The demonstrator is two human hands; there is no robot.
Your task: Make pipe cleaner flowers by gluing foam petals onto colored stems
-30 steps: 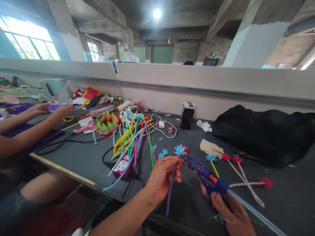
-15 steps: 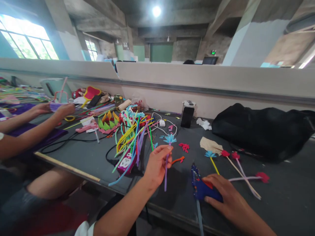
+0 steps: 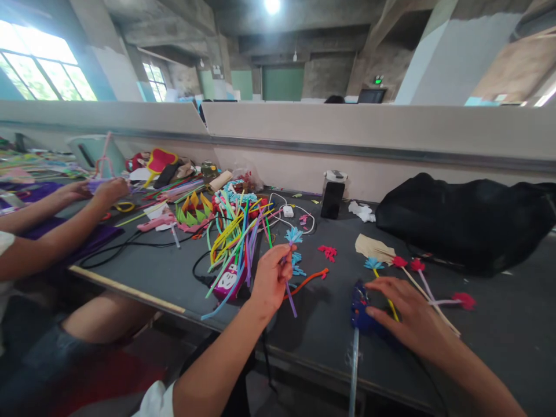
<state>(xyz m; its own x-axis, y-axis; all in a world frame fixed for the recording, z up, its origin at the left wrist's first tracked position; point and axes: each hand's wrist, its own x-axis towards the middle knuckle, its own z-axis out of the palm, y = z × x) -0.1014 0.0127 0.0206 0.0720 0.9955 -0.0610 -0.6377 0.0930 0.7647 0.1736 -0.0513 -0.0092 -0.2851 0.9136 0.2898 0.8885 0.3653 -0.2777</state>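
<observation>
My left hand (image 3: 274,277) pinches the purple stem of a pipe-cleaner flower (image 3: 294,235), whose fringed light-blue head points up above my fingers. The lower end of the stem hangs below the hand, tilted. My right hand (image 3: 406,304) has its fingers apart over a dark blue hot glue gun (image 3: 359,304), which lies on the table with a clear glue stick (image 3: 354,370) jutting from its back. Part of the gun is hidden under that hand. Beyond my left hand lie blue pipe-cleaner pieces (image 3: 297,263), and an orange pipe cleaner (image 3: 310,281) lies to its right.
Finished pipe-cleaner flowers (image 3: 419,265) lie at the right, before a black bag (image 3: 464,223). Loose pipe cleaners (image 3: 234,231) pile over a purple power socket (image 3: 228,284). A phone (image 3: 333,200) stands at the back. At the left a co-worker's hands (image 3: 110,190) hold a purple piece.
My right hand has loosened from around the glue gun, its fingers now spread, and the gun sits slightly farther right. My left hand has shifted a little left and up with the flower.
</observation>
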